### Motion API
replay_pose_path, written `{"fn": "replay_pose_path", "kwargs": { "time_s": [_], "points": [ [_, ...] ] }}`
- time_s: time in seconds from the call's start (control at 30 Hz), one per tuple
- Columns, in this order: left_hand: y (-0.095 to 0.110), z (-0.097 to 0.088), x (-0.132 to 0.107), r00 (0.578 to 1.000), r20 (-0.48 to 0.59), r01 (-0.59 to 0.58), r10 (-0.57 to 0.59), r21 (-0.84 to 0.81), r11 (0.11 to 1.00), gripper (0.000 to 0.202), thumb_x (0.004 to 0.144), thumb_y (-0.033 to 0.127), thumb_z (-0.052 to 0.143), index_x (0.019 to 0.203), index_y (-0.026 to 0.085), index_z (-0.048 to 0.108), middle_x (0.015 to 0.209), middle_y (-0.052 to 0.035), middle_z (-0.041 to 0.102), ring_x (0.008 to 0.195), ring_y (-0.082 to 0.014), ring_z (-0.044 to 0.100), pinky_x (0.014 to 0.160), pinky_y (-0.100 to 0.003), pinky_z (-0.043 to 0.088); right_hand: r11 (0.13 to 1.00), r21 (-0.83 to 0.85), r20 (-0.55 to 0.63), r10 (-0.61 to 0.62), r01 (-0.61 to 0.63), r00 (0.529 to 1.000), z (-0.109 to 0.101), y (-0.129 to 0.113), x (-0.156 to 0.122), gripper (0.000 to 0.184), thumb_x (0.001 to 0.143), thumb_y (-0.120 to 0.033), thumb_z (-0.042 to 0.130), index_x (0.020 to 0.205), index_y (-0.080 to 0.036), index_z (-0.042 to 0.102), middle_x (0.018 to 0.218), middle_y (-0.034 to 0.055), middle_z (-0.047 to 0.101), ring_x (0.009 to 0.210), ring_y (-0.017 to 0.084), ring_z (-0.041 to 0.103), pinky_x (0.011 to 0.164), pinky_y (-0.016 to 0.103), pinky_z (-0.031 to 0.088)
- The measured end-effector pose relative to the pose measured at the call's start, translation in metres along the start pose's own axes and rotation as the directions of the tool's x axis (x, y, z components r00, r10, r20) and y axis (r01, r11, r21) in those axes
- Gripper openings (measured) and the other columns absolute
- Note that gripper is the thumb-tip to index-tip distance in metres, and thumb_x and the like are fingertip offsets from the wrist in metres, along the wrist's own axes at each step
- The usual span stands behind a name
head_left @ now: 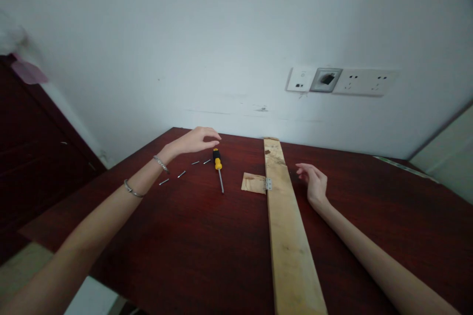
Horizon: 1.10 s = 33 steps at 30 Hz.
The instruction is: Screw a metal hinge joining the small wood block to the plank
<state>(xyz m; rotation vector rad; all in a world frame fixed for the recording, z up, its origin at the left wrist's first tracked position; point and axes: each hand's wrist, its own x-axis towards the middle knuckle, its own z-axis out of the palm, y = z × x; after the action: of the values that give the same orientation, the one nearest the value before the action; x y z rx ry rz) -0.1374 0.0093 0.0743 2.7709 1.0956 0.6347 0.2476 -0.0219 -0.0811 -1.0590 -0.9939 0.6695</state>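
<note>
My left hand [194, 141] hovers just above and left of a screwdriver [219, 168] with a yellow and black handle, fingers loosely curled and apart, holding nothing. Several small screws [182, 173] lie on the dark red table [192, 246] below my left wrist. A long pale wooden plank [290, 236] runs from the wall toward me. A small wooden piece [253, 182] is joined to its left edge by a metal hinge [268, 184]. My right hand [315, 182] rests on the table just right of the plank, fingers relaxed and open.
A white wall stands behind the table, with a row of sockets [342, 81] on it. A dark wooden cabinet [33, 157] stands at the left. The table's near left edge [74, 261] drops to a pale floor.
</note>
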Motion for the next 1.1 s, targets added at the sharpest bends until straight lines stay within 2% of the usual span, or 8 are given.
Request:
{"fn": "replay_pose_path", "kwargs": {
  "time_s": [0.13, 0.27, 0.43, 0.57, 0.7, 0.83, 1.0, 1.1],
  "points": [
    [-0.033, -0.018, -0.038, 0.977, 0.075, 0.194, -0.2, 0.083, 0.977, 0.032, 0.086, 0.036, 0.054, 0.1, 0.015, 0.072, 0.1, -0.0082, 0.072, 0.087, -0.0155, 0.064, 0.082, -0.027, 0.045, 0.998, 0.022, 0.004, 0.067, -0.067, 0.998, -0.002, 0.003, 0.002, 0.018, 0.068, -0.029, 0.06, 0.07, -0.018, 0.074, 0.066, 0.0024, 0.061, 0.066, 0.014, 0.053, 0.056, 0.025, 0.04],
    [-0.054, -0.026, -0.076, 0.9, 0.182, 0.366, -0.396, 0.176, 0.914, 0.028, 0.079, 0.034, 0.058, 0.091, 0.015, 0.073, 0.09, -0.0061, 0.072, 0.076, -0.014, 0.063, 0.071, -0.023, 0.043, 0.994, 0.018, 0.033, 0.106, -0.107, 0.994, -0.003, 0.003, 0.002, 0.016, 0.066, -0.03, 0.063, 0.069, -0.018, 0.074, 0.067, 0.0036, 0.061, 0.066, 0.015, 0.054, 0.054, 0.025, 0.042],
    [-0.065, -0.022, -0.118, 0.803, 0.321, 0.443, -0.503, 0.244, 0.863, 0.022, 0.075, 0.032, 0.058, 0.083, 0.018, 0.073, 0.082, -0.0036, 0.071, 0.07, -0.0135, 0.062, 0.063, -0.021, 0.04, 0.99, 0.002, 0.078, 0.14, -0.141, 0.987, -0.003, 0.004, 0.002, 0.017, 0.065, -0.03, 0.063, 0.068, -0.018, 0.074, 0.068, 0.0054, 0.062, 0.064, 0.016, 0.054, 0.05, 0.026, 0.043],
    [-0.072, -0.012, -0.143, 0.739, 0.368, 0.493, -0.565, 0.276, 0.825, 0.02, 0.073, 0.032, 0.058, 0.081, 0.02, 0.072, 0.08, -0.0019, 0.071, 0.067, -0.0131, 0.061, 0.059, -0.02, 0.037, 0.988, -0.012, 0.119, 0.153, -0.153, 0.981, -0.004, 0.006, 0.004, 0.016, 0.065, -0.03, 0.063, 0.068, -0.019, 0.075, 0.069, 0.0052, 0.063, 0.066, 0.016, 0.055, 0.051, 0.024, 0.044],
    [-0.076, -0.004, -0.157, 0.716, 0.368, 0.54, -0.593, 0.245, 0.805, 0.02, 0.072, 0.035, 0.06, 0.08, 0.02, 0.072, 0.08, -0.0019, 0.07, 0.07, -0.0143, 0.062, 0.058, -0.02, 0.036, 0.988, -0.013, 0.136, 0.155, -0.155, 0.978, -0.005, 0.009, 0.005, 0.016, 0.065, -0.03, 0.063, 0.068, -0.02, 0.075, 0.071, 0.0049, 0.063, 0.068, 0.016, 0.055, 0.052, 0.024, 0.044],
    [-0.082, 0.003, -0.16, 0.696, 0.387, 0.576, -0.605, 0.204, 0.792, 0.02, 0.07, 0.033, 0.062, 0.079, 0.019, 0.072, 0.076, -0.0022, 0.069, 0.068, -0.0143, 0.06, 0.056, -0.02, 0.036, 0.986, -0.006, 0.147, 0.163, -0.164, 0.976, -0.005, 0.009, 0.005, 0.016, 0.065, -0.029, 0.062, 0.068, -0.02, 0.075, 0.07, 0.0042, 0.063, 0.067, 0.015, 0.055, 0.052, 0.024, 0.043],
    [-0.096, 0.012, -0.162, 0.728, 0.407, 0.56, -0.553, 0.113, 0.821, 0.016, 0.067, 0.029, 0.063, 0.072, 0.016, 0.07, 0.069, -0.0026, 0.067, 0.063, -0.0135, 0.058, 0.058, -0.021, 0.038, 0.988, -0.01, 0.152, 0.156, -0.157, 0.976, -0.004, 0.007, 0.004, 0.017, 0.065, -0.03, 0.062, 0.068, -0.02, 0.075, 0.069, 0.0044, 0.063, 0.066, 0.015, 0.055, 0.051, 0.024, 0.043],
    [-0.103, 0.017, -0.163, 0.73, 0.403, 0.568, -0.552, 0.092, 0.818, 0.016, 0.066, 0.03, 0.063, 0.07, 0.016, 0.069, 0.067, -0.0023, 0.066, 0.061, -0.0129, 0.056, 0.058, -0.021, 0.038, 0.988, -0.014, 0.155, 0.152, -0.152, 0.976, -0.003, 0.007, 0.005, 0.016, 0.064, -0.031, 0.063, 0.067, -0.02, 0.075, 0.069, 0.0044, 0.063, 0.066, 0.016, 0.055, 0.051, 0.024, 0.043]
  ]
}}
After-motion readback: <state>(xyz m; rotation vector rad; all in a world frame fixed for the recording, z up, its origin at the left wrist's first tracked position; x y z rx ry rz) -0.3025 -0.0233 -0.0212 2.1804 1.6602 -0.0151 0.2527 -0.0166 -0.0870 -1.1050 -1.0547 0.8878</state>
